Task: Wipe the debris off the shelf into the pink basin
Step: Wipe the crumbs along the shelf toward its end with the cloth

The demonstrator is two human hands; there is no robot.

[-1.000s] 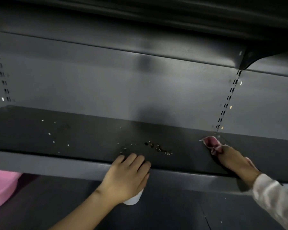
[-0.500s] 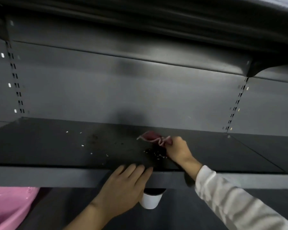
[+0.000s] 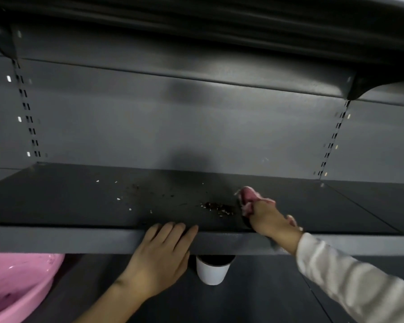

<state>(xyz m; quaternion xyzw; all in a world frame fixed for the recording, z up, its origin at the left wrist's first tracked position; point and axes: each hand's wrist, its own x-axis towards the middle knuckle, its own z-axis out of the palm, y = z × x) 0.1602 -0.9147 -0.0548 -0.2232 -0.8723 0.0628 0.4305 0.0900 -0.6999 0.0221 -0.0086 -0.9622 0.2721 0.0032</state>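
1. My right hand has its fingers clamped on a bunched pink cloth, pressed to the dark shelf just right of a small heap of debris.

2. What has just changed: half a second ago the cloth sat right over this heap, further left; now it has drawn back to the right, and the crumbs lie uncovered as a tighter pile near the front edge. A second ago they were looser.

3. My left hand stays hooked over the shelf's front lip, fingers spread flat on the edge and gripping nothing else that I can see. Whether it steadies the white cup hanging just under the lip beside it, I cannot tell.

4. The pink basin sits low at the far left, well apart from the heap, below shelf level.

5. Paler specks lie scattered across the left part of the shelf, not gathered yet.

6. My judgement: the sweep is partly done. The heap sits almost above the cup, not the basin, so the next stroke likely pulls it forward over the edge, and the left scatter needs another pass. Crumbs may miss and fall to the lower shelf.
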